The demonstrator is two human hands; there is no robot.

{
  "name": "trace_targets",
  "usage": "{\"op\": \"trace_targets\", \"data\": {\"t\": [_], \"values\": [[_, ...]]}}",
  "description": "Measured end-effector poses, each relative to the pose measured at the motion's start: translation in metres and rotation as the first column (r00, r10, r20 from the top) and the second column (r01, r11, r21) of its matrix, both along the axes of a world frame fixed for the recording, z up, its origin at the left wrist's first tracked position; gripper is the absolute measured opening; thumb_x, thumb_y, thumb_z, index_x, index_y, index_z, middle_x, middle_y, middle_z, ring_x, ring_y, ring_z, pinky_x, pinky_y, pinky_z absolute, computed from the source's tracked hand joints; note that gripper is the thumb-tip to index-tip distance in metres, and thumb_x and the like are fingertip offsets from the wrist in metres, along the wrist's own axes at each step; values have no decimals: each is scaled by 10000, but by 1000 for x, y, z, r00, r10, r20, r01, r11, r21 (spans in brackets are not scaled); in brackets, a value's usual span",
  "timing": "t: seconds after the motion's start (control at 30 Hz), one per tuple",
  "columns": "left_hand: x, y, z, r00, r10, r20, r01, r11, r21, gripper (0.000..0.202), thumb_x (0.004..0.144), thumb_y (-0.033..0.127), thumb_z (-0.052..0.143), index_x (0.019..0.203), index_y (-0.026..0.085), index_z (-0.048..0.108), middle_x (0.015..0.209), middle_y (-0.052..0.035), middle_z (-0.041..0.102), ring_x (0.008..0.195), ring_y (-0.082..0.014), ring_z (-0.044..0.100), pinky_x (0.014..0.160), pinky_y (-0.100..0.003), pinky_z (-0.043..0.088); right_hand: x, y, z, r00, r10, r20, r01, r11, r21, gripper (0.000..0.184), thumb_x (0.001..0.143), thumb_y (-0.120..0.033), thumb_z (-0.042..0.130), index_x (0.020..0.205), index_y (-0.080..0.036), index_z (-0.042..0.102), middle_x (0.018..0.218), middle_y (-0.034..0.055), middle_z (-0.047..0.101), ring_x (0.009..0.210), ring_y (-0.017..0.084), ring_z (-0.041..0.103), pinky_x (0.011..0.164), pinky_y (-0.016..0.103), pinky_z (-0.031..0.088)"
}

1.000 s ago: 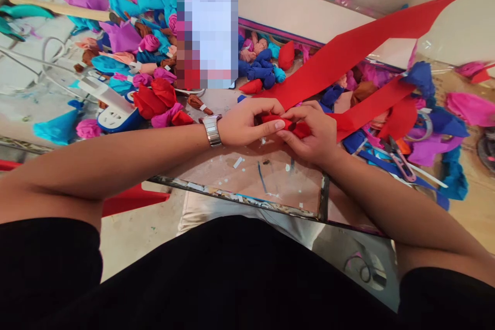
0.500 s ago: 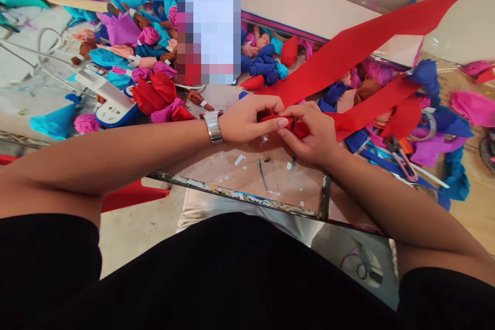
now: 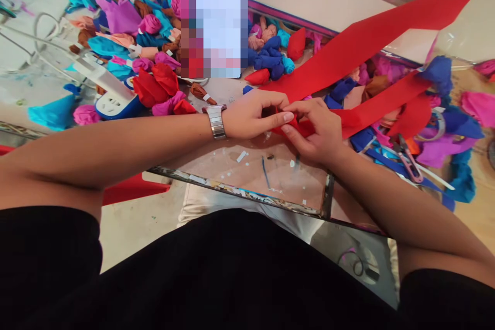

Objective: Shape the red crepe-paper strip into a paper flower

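A long red fabric strip (image 3: 371, 44) runs from the upper right down to my hands, and a second red length trails off to the right. My left hand (image 3: 259, 113), with a metal-banded watch (image 3: 215, 122) at the wrist, pinches the bunched red strip between thumb and fingers. Right beside it, my right hand (image 3: 317, 131) is closed on the same red strip, the fingertips of both hands nearly meeting. Part of the gathered red material is hidden behind the fingers.
A pixelated phone-like screen (image 3: 216, 20) stands behind my left hand. Rolled fabric flowers (image 3: 157, 85) crowd the left, near a white-and-blue power strip (image 3: 116, 100). Thread snips (image 3: 410, 160) lie among scraps on the right. The table's front edge (image 3: 247, 197) runs close to my body.
The view has shifted slightly, so the table things sit a little higher. Both hands keep hold of the red strip, with only small finger movement.
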State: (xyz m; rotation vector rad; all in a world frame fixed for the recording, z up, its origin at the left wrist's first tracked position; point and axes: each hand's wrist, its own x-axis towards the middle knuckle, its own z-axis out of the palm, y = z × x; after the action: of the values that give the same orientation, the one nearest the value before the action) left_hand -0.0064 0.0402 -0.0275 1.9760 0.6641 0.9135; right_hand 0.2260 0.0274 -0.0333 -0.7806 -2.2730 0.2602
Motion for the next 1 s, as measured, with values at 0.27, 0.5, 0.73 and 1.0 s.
{"op": "trace_targets", "data": {"t": [0.27, 0.5, 0.73, 1.0], "values": [[0, 2, -5, 998, 32, 48, -33, 999, 21, 576, 1000, 753, 612, 871, 193, 651, 746, -18, 643, 630, -119, 507, 582, -282, 390, -3, 0, 3, 997, -3, -75, 12, 993, 117, 249, 1036, -402, 701, 1212, -228, 680, 1007, 16, 809, 775, 172, 694, 849, 392, 555], [-1, 1, -2, 998, 2, 57, -2, 1000, -5, 530, 1024, 707, 606, 905, 195, 667, 757, -26, 661, 636, -125, 545, 589, -290, 416, -3, 1, 4, 994, -12, -108, 22, 996, 89, 259, 1040, -503, 709, 1125, -259, 702, 898, -2, 791, 773, 187, 704, 841, 391, 559], [-1, 0, 0, 999, -16, 49, 18, 999, -47, 519, 988, 716, 657, 884, 208, 669, 741, -34, 681, 636, -140, 565, 580, -301, 422, -1, 2, 3, 995, -46, -93, 50, 998, 47, 369, 1017, -621, 697, 1043, -254, 713, 885, 15, 783, 782, 197, 697, 850, 403, 557], [1, 0, 0, 998, 11, 57, -10, 1000, -21, 571, 1004, 746, 610, 869, 194, 666, 681, -22, 652, 625, -136, 553, 593, -291, 410, -2, 1, 2, 995, -68, -73, 72, 996, 47, 346, 1021, -595, 690, 1138, -270, 698, 898, 16, 768, 769, 208, 685, 878, 430, 569]]}}
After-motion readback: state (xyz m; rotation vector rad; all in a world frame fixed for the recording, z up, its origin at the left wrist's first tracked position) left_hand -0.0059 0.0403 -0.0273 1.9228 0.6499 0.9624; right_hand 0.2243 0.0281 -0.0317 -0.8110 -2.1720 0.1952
